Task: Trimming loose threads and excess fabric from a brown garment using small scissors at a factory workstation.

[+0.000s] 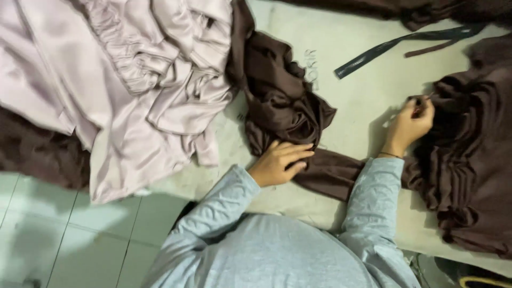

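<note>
While left hand (pixel 278 163) lies flat, pinning brown cloth (pixel 282 106) at six o'clock, right hand (pixel 412 124) pinches gathered brown fabric (pixel 469 154) at three o'clock, apparently with a small tool.

Right hand (pixel 413 121) pinches tiny unclear object; brown fabric (pixel 469 160) cut off at edge.

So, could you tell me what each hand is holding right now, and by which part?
The right hand pinches the edge of the gathered brown fabric; a thin tool may be there, too small to tell. The left hand lies flat on another brown cloth, gripping nothing.
</note>
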